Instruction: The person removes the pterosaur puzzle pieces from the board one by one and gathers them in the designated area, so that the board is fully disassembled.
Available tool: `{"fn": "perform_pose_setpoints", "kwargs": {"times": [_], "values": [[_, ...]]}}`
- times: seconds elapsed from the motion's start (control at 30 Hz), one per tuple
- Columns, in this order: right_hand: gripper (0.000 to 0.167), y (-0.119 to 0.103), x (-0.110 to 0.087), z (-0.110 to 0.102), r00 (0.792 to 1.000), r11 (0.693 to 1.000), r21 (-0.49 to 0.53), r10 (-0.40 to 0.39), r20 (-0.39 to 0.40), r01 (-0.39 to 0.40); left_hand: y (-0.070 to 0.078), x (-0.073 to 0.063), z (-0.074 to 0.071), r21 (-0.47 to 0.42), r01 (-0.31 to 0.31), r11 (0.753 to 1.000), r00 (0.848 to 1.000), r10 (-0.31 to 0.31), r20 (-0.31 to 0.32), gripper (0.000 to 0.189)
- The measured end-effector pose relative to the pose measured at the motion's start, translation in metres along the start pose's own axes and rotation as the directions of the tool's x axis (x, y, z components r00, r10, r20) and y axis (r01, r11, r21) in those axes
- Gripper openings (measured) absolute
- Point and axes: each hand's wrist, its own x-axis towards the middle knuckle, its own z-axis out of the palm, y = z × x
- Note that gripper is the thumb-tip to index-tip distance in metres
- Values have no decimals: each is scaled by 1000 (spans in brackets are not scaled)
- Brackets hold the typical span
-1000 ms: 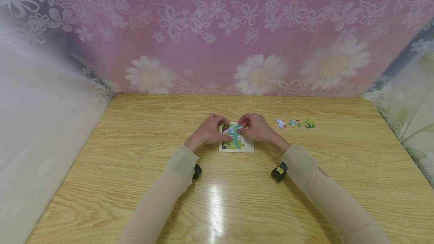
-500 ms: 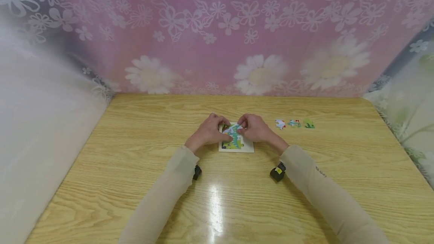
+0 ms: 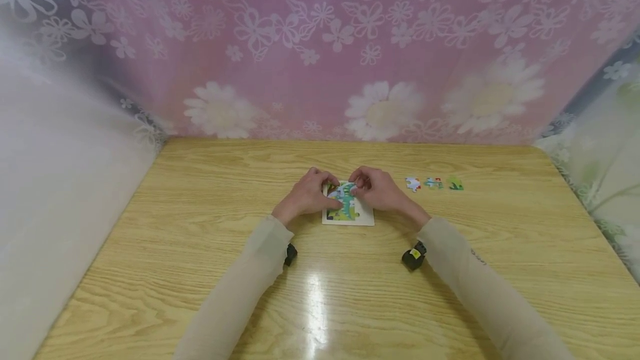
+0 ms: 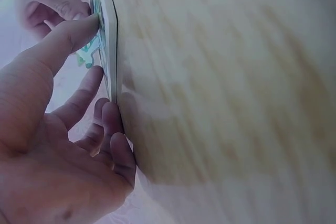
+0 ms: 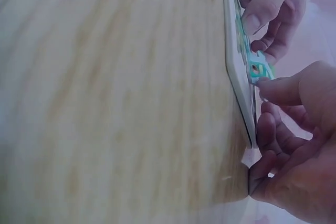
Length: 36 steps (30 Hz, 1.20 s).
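A small pale puzzle board (image 3: 367, 218) lies on the table, a green and blue dinosaur picture partly filling it. Over its left side, my left hand (image 3: 306, 190) holds the board, the thumb on the picture and the curled lower fingers at the edge, as the left wrist view shows. My right hand (image 3: 382, 189) pinches a puzzle piece (image 5: 258, 70) between thumb and fingers; the piece tilts up from the board in the right wrist view. Part of the picture is hidden under both hands.
To the right, three loose puzzle pieces lie in a row: a white and red one (image 3: 413, 184), a blue-green one (image 3: 433, 183) and a green one (image 3: 456, 183). The wood-grain table (image 3: 225, 182) ends at a pink flowered curtain (image 3: 300, 99).
My right hand has shifted slightly, and the piece in its fingers has turned or dropped a little against the picture. My left hand keeps its place on the board.
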Motion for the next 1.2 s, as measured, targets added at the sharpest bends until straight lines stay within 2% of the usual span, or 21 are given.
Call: {"fn": "perform_pose_setpoints", "kwargs": {"times": [0.17,0.4,0.53,0.73,0.9,1.07,1.2], "values": [[15,3,-1,0,999,999,-10,-36,-17,36,0,0,-1,6,-12,1000,1000,12,-6,47],[17,3,0,-1,999,1000,-14,-9,-31,9,4,-1,-3,17,-3,1000,1000,3,-1,46],[19,4,-2,-4,999,1000,28,15,-33,-14,6,-1,-3,17,1,1000,1000,-1,4,46],[18,8,-8,-9,995,988,144,60,-74,-49,7,-3,-1,34,7,999,1000,-7,-2,47],[20,14,-21,-20,996,978,200,70,-49,-59,8,-8,2,90,-9,996,1000,10,-10,46],[19,19,-37,-33,996,981,186,67,-52,-57,7,-13,6,155,-26,988,999,32,-33,45],[18,26,-47,-42,995,983,166,85,-57,-74,4,-17,8,153,-43,987,997,53,-61,43]]}}
